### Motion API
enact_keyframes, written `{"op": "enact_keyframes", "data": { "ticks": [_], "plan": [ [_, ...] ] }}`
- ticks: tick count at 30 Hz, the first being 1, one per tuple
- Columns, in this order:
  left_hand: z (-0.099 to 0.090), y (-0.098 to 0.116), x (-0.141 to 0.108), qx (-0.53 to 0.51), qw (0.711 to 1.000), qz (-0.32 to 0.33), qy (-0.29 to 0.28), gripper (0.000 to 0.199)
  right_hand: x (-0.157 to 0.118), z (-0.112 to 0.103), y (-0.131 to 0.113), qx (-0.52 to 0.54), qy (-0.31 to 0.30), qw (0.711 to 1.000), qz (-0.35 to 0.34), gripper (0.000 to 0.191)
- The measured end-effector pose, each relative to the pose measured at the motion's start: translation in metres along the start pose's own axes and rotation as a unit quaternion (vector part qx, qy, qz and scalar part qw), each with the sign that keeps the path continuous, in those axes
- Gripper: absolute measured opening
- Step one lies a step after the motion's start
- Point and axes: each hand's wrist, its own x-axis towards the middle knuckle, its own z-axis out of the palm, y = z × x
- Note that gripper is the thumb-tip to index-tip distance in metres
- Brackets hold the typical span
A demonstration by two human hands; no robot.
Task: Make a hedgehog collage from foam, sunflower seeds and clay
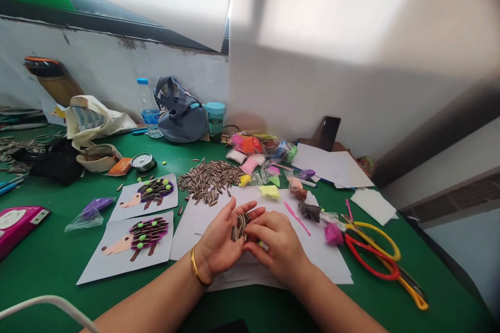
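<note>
My left hand (221,244) is palm up, its fingers slightly curled around several striped sunflower seeds (240,225). Just over that palm, my right hand (279,243) has thumb and forefinger brought together at a seed beside the little pile. White sheets of paper (312,270) lie under both hands. Beyond them is a large heap of sunflower seeds (209,177). To the left are two paper hedgehog pictures, a nearer one (146,234) and a farther one (154,192), with seeds as spines and green dots. A bit of green shows partly hidden beneath my right hand.
Red-handled scissors (371,255) and yellow-handled scissors (398,250) lie at the right. Bagged coloured clay (250,145), a pink modelling tool (296,217) and black clay (309,212) sit nearby. A blue bag (182,119), bottle (146,104) and cup (215,119) stand along the wall.
</note>
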Motion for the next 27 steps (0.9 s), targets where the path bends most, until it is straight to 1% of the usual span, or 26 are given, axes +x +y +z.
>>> {"op": "enact_keyframes", "data": {
  "ticks": [2,4,7,9,11,14,15,17,19,21,25,27],
  "plan": [
    [-0.001,-0.001,0.000,0.003,1.000,-0.002,-0.006,0.043,0.000,0.000,-0.001,0.007,0.013,1.000,0.000,0.014],
    [-0.002,-0.002,0.000,0.000,1.000,-0.002,-0.008,0.044,-0.001,-0.002,-0.001,0.033,0.026,0.999,0.008,0.017],
    [-0.001,-0.002,0.001,-0.004,1.000,0.003,0.006,0.042,-0.005,-0.007,0.002,0.091,0.045,0.994,0.049,0.020],
    [0.000,-0.002,0.002,-0.009,0.999,0.023,0.028,0.039,-0.008,-0.011,0.007,0.109,0.055,0.988,0.095,0.021],
    [0.000,0.001,0.003,-0.010,0.996,0.058,0.065,0.035,-0.011,-0.014,0.016,0.097,0.063,0.985,0.128,0.020],
    [-0.003,0.006,0.007,-0.005,0.989,0.094,0.117,0.028,-0.014,-0.021,0.031,0.069,0.068,0.988,0.122,0.022],
    [-0.005,0.009,0.008,-0.006,0.987,0.100,0.122,0.027,-0.015,-0.022,0.035,0.062,0.058,0.989,0.117,0.024],
    [-0.011,0.013,0.012,-0.012,0.987,0.112,0.111,0.025,-0.017,-0.025,0.041,0.055,0.022,0.990,0.131,0.024],
    [-0.016,0.016,0.015,-0.019,0.987,0.124,0.105,0.023,-0.019,-0.026,0.043,0.053,-0.024,0.985,0.163,0.021],
    [-0.020,0.018,0.017,-0.022,0.984,0.133,0.112,0.021,-0.021,-0.025,0.042,0.057,-0.056,0.981,0.177,0.016],
    [-0.022,0.019,0.019,-0.016,0.983,0.136,0.123,0.020,-0.025,-0.022,0.039,0.060,-0.076,0.983,0.156,0.015],
    [-0.023,0.018,0.019,-0.013,0.983,0.135,0.124,0.019,-0.026,-0.021,0.037,0.046,-0.087,0.982,0.162,0.016]
  ]
}}
